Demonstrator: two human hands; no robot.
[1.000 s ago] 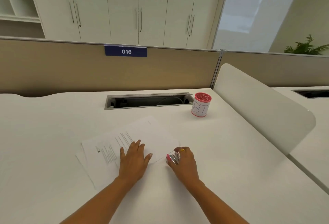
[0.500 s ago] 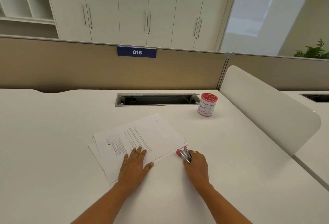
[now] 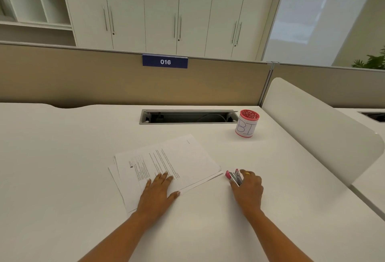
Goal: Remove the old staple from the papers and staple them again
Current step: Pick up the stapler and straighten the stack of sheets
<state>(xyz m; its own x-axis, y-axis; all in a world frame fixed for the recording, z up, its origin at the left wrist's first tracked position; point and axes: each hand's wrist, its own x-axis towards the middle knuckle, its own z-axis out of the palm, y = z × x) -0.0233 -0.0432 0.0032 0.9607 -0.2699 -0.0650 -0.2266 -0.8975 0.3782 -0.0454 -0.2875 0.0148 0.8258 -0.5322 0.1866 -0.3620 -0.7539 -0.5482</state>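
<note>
A small stack of printed white papers [image 3: 179,159] lies askew on the white desk [image 3: 62,157]. My left hand [image 3: 157,194] rests flat on the near edge of the papers, fingers spread. A pink and silver stapler [image 3: 234,176] sits on the desk just right of the papers' right corner. My right hand [image 3: 249,190] is closed around the stapler's rear end, and its pink tip points toward the papers without touching them. No staple is visible in the sheets.
A pink pen cup [image 3: 247,123] with a white label stands at the back right. A grey cable slot [image 3: 187,117] is cut into the desk behind the papers. A beige partition [image 3: 104,82] closes the back, and a white divider panel [image 3: 316,128] rises on the right.
My right hand with the stapler has drawn away to the right, off the papers' corner. The left hand stays pressed on the papers. The camera view has shifted left.
</note>
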